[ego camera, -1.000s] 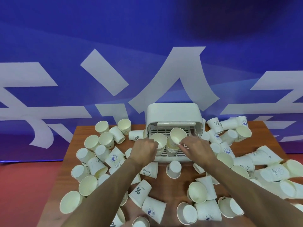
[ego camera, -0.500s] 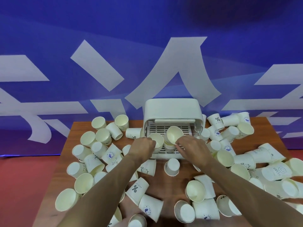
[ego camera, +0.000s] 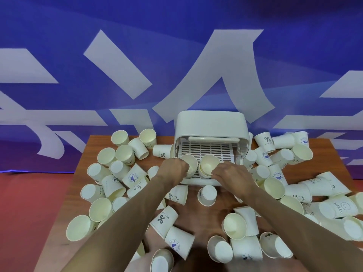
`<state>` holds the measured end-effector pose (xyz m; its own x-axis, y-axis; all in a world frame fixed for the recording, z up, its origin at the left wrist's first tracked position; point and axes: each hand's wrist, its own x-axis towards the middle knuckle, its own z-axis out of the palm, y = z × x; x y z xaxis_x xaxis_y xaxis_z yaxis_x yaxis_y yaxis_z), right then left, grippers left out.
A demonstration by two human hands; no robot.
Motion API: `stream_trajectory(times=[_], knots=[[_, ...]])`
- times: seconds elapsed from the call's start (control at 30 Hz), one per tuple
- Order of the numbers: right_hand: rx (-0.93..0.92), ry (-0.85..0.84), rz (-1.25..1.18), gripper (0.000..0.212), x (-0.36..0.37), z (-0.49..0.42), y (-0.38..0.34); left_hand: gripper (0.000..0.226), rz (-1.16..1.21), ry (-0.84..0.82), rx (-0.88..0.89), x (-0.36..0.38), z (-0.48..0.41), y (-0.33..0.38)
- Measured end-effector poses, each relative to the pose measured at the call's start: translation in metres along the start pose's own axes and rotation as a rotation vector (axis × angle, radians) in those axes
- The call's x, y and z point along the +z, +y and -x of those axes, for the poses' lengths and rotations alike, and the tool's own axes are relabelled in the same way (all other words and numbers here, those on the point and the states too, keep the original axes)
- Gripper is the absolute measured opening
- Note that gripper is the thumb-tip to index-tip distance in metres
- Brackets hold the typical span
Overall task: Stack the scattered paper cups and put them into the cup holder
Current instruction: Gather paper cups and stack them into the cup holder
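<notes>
A white cup holder (ego camera: 211, 124) with its front open and a slatted tray (ego camera: 206, 149) stands at the table's far middle. My left hand (ego camera: 172, 170) grips a stack of cream paper cups (ego camera: 189, 165) lying in the tray's left front. My right hand (ego camera: 228, 174) grips a second cup stack (ego camera: 209, 164) just to the right of it. Both stacks point their open mouths towards me. Several loose paper cups (ego camera: 117, 173) lie scattered on both sides and in front.
The wooden table (ego camera: 208, 214) is crowded with cups, some upright, most on their sides, such as one marked with a percent sign (ego camera: 163, 219). A blue banner with white shapes (ego camera: 176, 55) hangs behind the table. Red floor (ego camera: 29, 213) lies to the left.
Both hands have stayed on their cup stacks at the holder's tray; the stacks have settled a little lower into the tray. My view has tilted slightly.
</notes>
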<state>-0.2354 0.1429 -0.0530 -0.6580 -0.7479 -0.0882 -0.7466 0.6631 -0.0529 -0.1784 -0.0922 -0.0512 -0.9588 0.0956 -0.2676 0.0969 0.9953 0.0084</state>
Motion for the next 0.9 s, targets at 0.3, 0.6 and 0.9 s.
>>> stream_trajectory(times=[0.3, 0.6, 0.9], knots=[[0.066, -0.102, -0.008, 0.03, 0.008, -0.021, -0.002, 0.007, 0.024, -0.019, 0.029, 0.001, -0.005, -0.004], [0.093, -0.093, 0.01, 0.033, 0.017, -0.022, -0.002, 0.009, 0.053, 0.004, 0.02, 0.006, -0.005, -0.004], [0.087, 0.125, -0.037, 0.027, -0.006, -0.001, -0.009, 0.023, 0.019, 0.118, 0.061, -0.021, 0.009, -0.008]])
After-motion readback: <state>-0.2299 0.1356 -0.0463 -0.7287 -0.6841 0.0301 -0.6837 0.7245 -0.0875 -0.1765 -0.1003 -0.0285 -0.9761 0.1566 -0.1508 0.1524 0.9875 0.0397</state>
